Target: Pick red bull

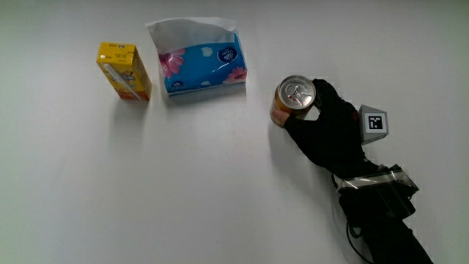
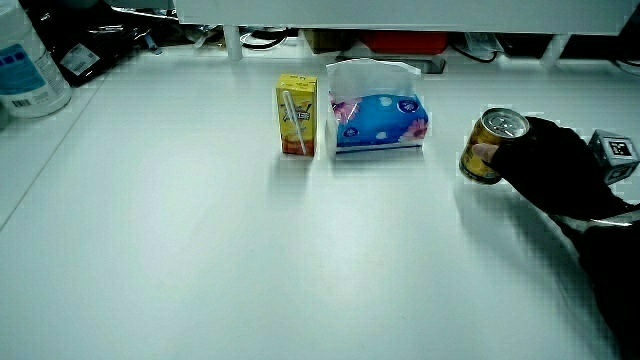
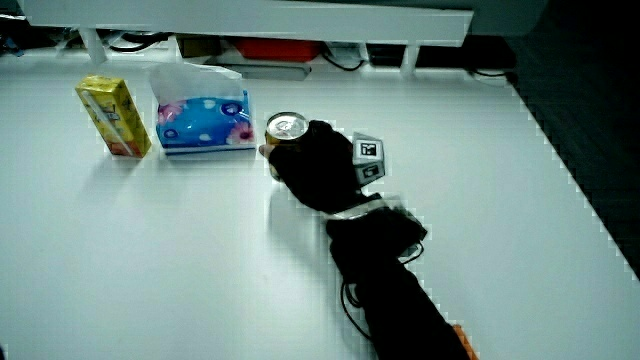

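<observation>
the main view looks straight down on the red bull can (image 1: 294, 97), so its silver lid and pull tab show as a full circle, with only a sliver of the gold side wall under it. the hand (image 1: 326, 128) wraps that wall from the side nearer the person — the fingers (image 1: 322, 92) curl round the can and a thumb tip shows at the can's lower wall. the patterned cube (image 1: 373, 122) sits on the back of the hand, and the forearm (image 1: 385, 220) runs off toward the person.

in a side view the can (image 2: 492, 145) shows its full height, leaning a little on the white table (image 2: 200, 250), its gold wall bare on the side away from the hand (image 2: 550, 165); here the thumb tip is plain against the wall. whether the base rests flat on the table i cannot tell.

in a side view the glove (image 3: 315, 165) hides most of the can (image 3: 286, 130), leaving only the lid and a strip of wall — this view also shows the sleeve and a thin cable trailing from it.

the blue tissue pack (image 1: 201, 62) stands near the can, apart from it, with the yellow juice carton (image 1: 124, 71) just beside the pack, well apart from the can.
</observation>
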{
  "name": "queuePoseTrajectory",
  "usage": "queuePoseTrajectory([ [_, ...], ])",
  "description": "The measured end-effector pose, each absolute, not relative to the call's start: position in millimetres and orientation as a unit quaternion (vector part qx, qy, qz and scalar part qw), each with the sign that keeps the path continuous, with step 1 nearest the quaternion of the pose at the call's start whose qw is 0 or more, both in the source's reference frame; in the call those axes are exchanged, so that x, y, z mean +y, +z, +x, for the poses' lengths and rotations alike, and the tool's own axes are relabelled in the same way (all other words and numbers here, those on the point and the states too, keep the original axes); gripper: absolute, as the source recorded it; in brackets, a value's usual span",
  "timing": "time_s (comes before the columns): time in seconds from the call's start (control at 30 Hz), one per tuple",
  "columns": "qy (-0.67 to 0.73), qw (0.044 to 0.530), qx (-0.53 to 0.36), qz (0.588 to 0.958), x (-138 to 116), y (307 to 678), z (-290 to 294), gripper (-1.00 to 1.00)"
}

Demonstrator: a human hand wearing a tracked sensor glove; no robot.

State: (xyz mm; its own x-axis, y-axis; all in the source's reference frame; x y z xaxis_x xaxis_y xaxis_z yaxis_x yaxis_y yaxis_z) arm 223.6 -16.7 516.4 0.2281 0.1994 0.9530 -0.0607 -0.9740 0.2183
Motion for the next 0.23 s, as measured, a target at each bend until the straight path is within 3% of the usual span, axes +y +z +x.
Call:
queuePoseTrajectory([
  [0.23,0.631,0.123,-0.036,0.765,-16,486,200,1.00],
])
